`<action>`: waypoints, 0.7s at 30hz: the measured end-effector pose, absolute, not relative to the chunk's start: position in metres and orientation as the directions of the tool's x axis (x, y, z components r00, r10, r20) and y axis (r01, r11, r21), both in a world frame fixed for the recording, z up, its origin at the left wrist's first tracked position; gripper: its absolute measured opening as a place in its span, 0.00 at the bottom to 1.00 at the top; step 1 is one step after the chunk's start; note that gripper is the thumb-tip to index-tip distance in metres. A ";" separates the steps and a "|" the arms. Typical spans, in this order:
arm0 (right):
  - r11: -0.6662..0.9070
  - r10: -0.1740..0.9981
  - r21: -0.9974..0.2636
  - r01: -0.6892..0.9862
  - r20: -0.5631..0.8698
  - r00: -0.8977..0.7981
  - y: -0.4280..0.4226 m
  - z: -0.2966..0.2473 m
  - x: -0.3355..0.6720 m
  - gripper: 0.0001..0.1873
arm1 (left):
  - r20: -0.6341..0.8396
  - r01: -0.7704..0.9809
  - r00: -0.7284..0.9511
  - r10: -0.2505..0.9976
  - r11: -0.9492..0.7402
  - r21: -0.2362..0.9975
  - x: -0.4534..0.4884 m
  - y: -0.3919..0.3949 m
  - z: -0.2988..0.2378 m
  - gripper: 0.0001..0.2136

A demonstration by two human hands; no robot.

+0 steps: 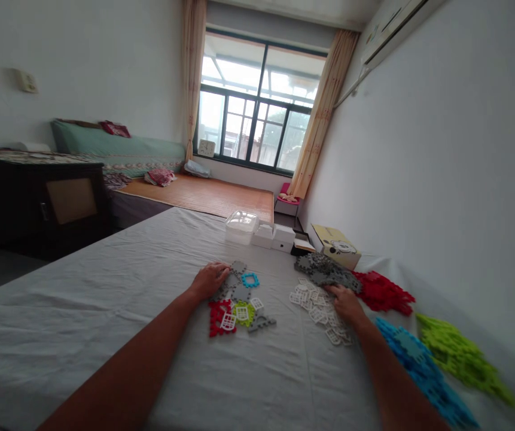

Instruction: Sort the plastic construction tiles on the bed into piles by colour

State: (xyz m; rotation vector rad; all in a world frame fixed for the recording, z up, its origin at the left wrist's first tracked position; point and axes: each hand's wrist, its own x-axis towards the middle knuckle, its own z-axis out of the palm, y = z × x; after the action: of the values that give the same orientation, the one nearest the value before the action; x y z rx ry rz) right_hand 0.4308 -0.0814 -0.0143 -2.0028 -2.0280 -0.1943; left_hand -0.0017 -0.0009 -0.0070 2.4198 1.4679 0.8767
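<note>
My left hand (210, 280) rests at the left edge of a small group of interlocking pieces, its fingers out over flat grey puzzle-like tiles (241, 293). Beside these lie a blue square frame (250, 279), a red tile (218, 317), a lime-green tile (244, 312), a grey piece with an arched cutout (262, 323) and several white lattice pieces (228, 322). My right hand (346, 303) reaches to the near edge of a heap of grey tiles (324, 270), fingers extended, beside a spread of white lattice pieces (315, 305). Its fingertips partly blend into the heap.
Heaps of red (385, 292), blue (418, 365) and lime-green pieces (461, 350) line the right side. A clear plastic container (241, 227), white boxes (283, 238), a dark open box (302, 244) and a yellow carton (337, 245) stand at the table's far end. The white cloth (104, 305) is wrinkled.
</note>
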 end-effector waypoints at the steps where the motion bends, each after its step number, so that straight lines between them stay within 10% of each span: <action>1: 0.026 0.952 -0.091 0.995 0.307 0.003 -0.081 -0.016 0.430 0.29 | 0.394 0.748 0.345 0.852 -0.503 0.432 -0.002 -0.001 -0.007 0.16; 21: 0.139 0.943 -0.194 0.971 0.325 -0.070 -0.127 -0.025 0.384 0.22 | 0.349 0.742 0.364 0.863 -0.496 0.451 0.000 -0.007 -0.001 0.15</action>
State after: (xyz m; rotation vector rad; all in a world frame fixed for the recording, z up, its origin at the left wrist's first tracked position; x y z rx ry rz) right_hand 0.3843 -0.1270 -0.0248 -1.8421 -2.0544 -0.1039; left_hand 0.0000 -0.0065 -0.0006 2.4077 1.4420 0.8188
